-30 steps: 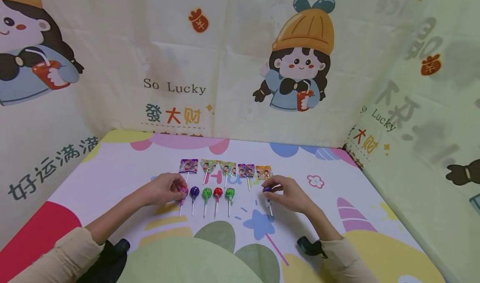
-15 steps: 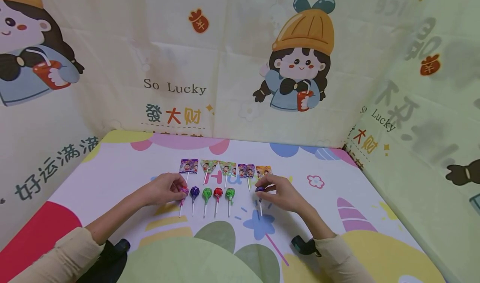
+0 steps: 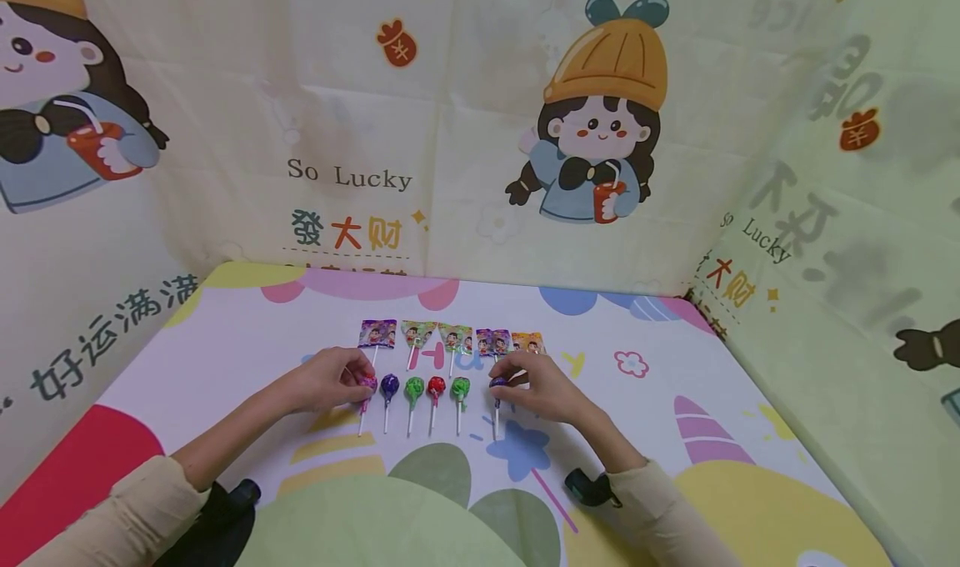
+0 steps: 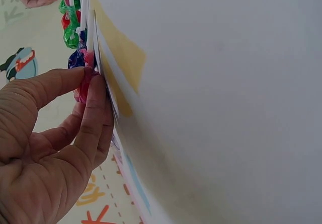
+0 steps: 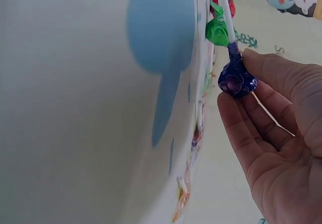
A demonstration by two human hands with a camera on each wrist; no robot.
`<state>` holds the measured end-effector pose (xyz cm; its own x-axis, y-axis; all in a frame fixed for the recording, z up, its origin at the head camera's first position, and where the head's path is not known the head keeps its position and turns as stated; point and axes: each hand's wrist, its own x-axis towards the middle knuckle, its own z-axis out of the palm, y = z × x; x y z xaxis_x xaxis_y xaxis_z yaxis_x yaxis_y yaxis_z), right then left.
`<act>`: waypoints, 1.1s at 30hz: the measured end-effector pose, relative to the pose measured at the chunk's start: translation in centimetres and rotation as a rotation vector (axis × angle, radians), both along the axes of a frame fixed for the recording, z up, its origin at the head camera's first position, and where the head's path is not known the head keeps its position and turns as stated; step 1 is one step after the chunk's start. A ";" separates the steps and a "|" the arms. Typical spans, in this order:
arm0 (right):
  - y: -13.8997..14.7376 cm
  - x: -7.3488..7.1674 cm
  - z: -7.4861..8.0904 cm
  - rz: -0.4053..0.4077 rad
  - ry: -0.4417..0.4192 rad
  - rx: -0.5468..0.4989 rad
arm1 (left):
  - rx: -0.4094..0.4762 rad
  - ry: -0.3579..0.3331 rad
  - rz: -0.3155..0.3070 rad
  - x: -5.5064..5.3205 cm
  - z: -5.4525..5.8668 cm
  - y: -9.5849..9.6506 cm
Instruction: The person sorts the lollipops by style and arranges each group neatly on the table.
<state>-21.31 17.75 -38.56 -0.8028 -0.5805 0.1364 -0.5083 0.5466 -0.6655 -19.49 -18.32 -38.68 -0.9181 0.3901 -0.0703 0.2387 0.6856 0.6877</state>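
Note:
My left hand (image 3: 330,378) pinches the head of a pink lollipop (image 4: 83,90) at the left end of the near row, its stick pointing toward me. Beside it lie a dark blue lollipop (image 3: 389,385), a green one (image 3: 414,388), a red one (image 3: 436,386) and another green one (image 3: 461,388). At the right end of this row, my right hand (image 3: 542,388) holds a purple-blue lollipop (image 5: 236,78) between thumb and fingertips. Its white stick (image 5: 226,15) also points toward me, close to the right-hand green lollipop (image 5: 217,31).
Behind runs a second row of flat-wrapped lollipops: purple (image 3: 377,333), two green ones (image 3: 417,333), another purple (image 3: 492,342) and an orange one (image 3: 528,343). The patterned tabletop (image 3: 645,417) meets a printed cloth backdrop (image 3: 480,242). Dark straps sit at both wrists.
My right hand has moved left with the purple-blue lollipop, bringing it nearer the end of the near row. The left hand stays on the pink lollipop.

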 end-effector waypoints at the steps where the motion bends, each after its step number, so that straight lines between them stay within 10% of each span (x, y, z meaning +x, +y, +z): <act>1: -0.2 -0.1 0.0 0.006 -0.003 0.002 | 0.000 -0.001 0.001 0.0 0.0 0.0; 33: -2.1 -0.8 -0.2 0.030 0.004 0.090 | -0.008 -0.021 0.009 -0.1 0.3 0.1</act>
<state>-22.10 15.61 -38.72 -0.7844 -0.6143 0.0857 -0.5280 0.5888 -0.6120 -19.61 -18.22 -38.42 -0.9199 0.3812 -0.0924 0.2183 0.6933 0.6868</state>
